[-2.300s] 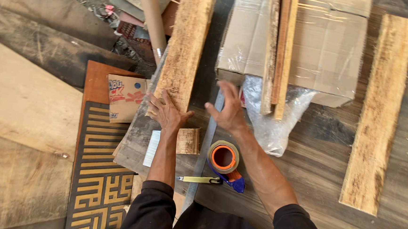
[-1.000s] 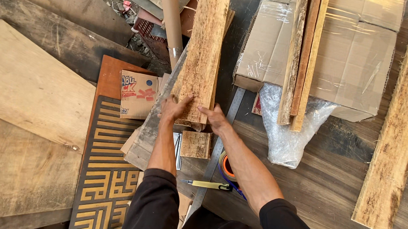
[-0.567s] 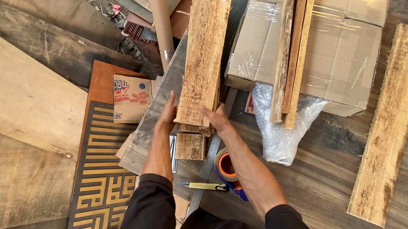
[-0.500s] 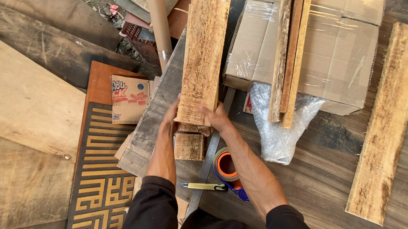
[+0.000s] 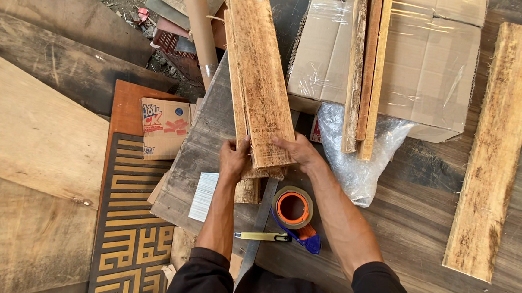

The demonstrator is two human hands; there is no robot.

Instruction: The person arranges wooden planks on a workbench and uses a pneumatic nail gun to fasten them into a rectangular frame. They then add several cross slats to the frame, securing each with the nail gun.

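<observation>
Two hands grip the near end of a rough wooden plank (image 5: 258,74), which extends away across a grey board (image 5: 204,143). Left hand (image 5: 234,158) clasps the plank's left edge, fingers curled closed. Right hand (image 5: 299,150) clasps the right corner, thumb on top. Just below lie a tape roll with an orange core (image 5: 292,207) and a yellow utility knife (image 5: 263,236); a wrapped cardboard box (image 5: 426,60) sits to the right.
</observation>
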